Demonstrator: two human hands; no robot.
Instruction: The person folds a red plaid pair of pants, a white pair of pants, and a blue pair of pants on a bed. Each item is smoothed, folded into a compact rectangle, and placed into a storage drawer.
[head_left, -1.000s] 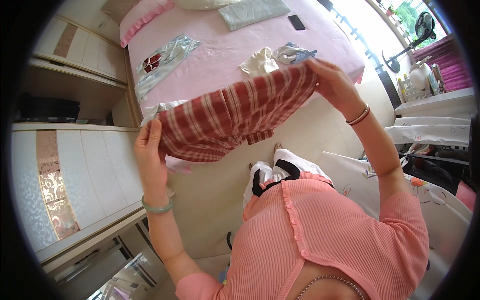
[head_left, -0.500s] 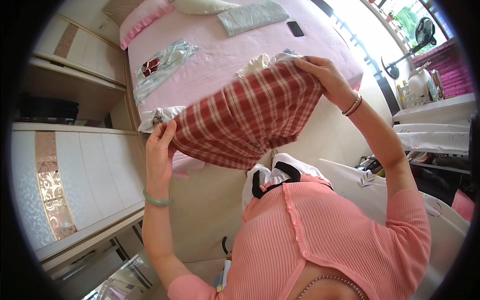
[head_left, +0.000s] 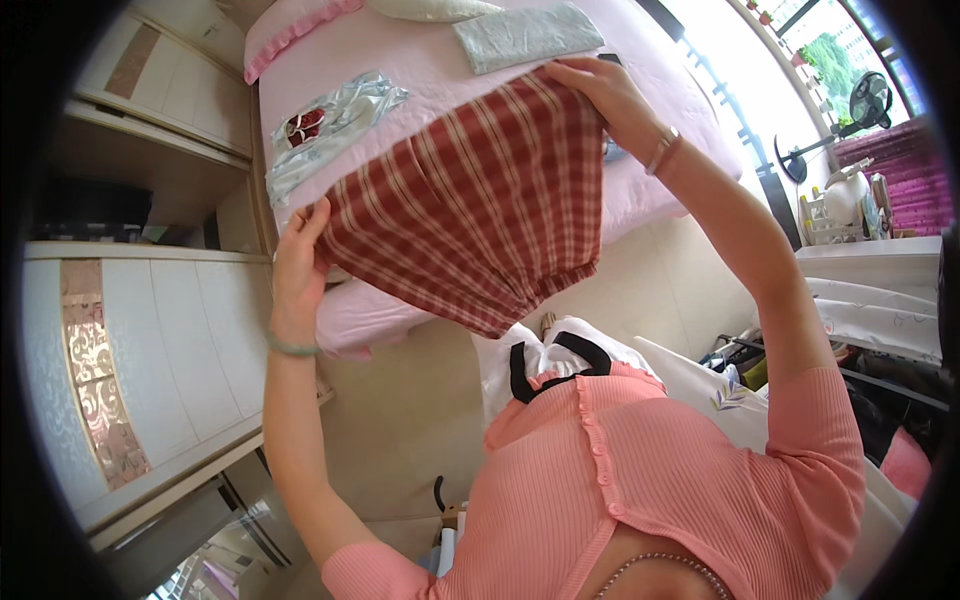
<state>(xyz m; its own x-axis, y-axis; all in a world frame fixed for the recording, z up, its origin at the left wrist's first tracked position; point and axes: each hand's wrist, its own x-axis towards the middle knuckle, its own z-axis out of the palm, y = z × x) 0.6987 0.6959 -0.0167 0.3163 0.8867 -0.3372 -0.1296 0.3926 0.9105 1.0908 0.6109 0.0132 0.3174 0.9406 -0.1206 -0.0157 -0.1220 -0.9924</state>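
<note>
A red plaid garment (head_left: pixel 470 190) with pale stripes is stretched between my two hands above the near side of the bed. Its gathered, elastic-looking edge hangs toward me; I cannot tell whether it is a skirt or shorts. My left hand (head_left: pixel 300 262) is closed on its left corner. My right hand (head_left: pixel 608 98) pinches the far right corner, higher and farther away. Behind the cloth, part of the bed (head_left: pixel 420 108) and what lies on it are hidden.
On the pink sheet lie a pale clear bag with a dark red item (head_left: pixel 304 127), a folded light-coloured cloth (head_left: pixel 528 38) and a mostly covered phone (head_left: pixel 610 58). Cabinets (head_left: pixel 180 350) line the left. A fan (head_left: pixel 868 100) and a white-covered rack (head_left: pixel 870 305) stand at right.
Both hands have moved farther from me and a little left, the right one most. The plaid garment is now spread more steeply, and it covers most of the phone.
</note>
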